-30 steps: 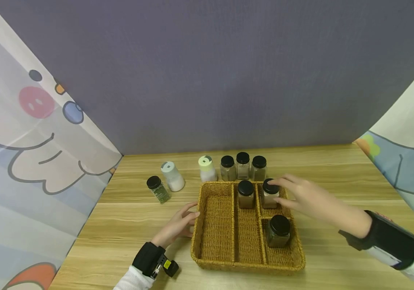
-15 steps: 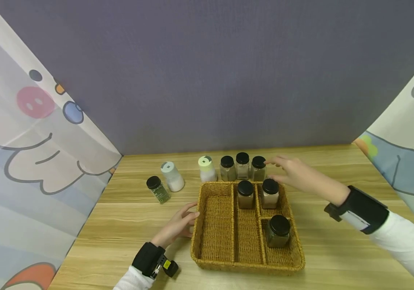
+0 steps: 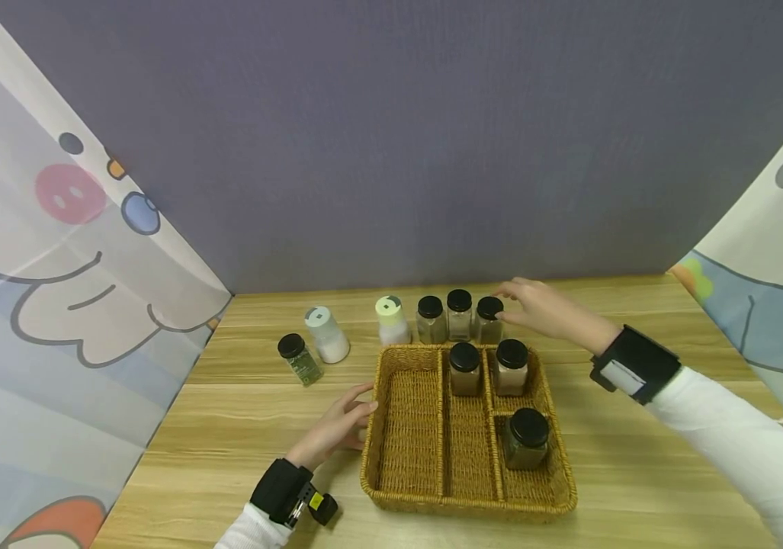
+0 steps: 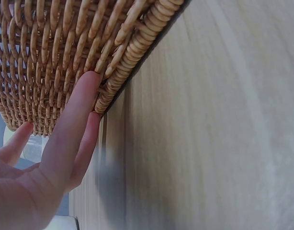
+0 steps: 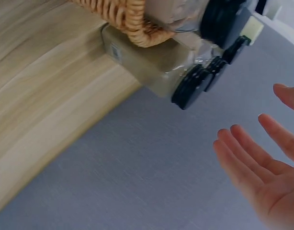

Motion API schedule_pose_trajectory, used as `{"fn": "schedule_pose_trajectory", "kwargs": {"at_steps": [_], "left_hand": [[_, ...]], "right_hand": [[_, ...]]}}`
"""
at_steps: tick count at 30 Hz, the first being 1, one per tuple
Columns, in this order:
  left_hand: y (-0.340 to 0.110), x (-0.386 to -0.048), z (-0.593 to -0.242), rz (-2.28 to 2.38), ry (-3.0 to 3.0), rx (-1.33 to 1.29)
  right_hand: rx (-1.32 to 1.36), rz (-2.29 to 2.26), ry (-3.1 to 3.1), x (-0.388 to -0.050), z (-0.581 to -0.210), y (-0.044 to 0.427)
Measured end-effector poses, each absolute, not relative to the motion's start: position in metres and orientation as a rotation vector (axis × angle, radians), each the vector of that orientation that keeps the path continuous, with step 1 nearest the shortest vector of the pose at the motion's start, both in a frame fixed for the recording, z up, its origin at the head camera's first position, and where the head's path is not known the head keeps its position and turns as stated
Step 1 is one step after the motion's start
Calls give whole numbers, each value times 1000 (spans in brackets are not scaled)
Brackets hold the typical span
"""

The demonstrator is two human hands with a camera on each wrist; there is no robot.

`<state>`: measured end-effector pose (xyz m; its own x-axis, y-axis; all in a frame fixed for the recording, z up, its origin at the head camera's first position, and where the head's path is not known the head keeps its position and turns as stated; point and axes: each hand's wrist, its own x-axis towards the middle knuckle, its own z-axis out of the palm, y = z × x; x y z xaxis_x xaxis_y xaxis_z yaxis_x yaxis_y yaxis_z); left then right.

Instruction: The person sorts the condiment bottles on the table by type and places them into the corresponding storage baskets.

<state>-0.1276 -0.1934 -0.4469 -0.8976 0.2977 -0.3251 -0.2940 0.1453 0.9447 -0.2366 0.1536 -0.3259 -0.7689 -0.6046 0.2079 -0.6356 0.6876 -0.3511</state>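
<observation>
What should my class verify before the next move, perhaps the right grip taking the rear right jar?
1. Right grip holds nothing: ok, fingers spread in the right wrist view.
2. Right grip around the rear right jar: not ok, the right wrist view shows a gap.
3. Left grip on the basket: ok, fingertips touch its wall.
4. Three jars inside upright: ok.
5. Room in the left compartment: ok, its woven floor shows.
6. Rear right jar's lid tight: cannot tell.

The left hand (image 3: 336,428) touched the left side of a divided wicker basket (image 3: 469,450) holding three black-lidded jars (image 3: 465,371). Beyond its far edge, the right hand (image 3: 542,306) was just beside the rightmost standing jar (image 3: 489,326).
</observation>
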Motion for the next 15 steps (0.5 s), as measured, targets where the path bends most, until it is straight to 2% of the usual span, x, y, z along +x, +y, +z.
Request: {"fn": "schedule_pose_trajectory", "kwargs": {"at_steps": [15], "left_hand": [[-194,-129,-449,1798,1989,-6]], "right_hand": [[994,661,-2927,-264,-346,144]]}}
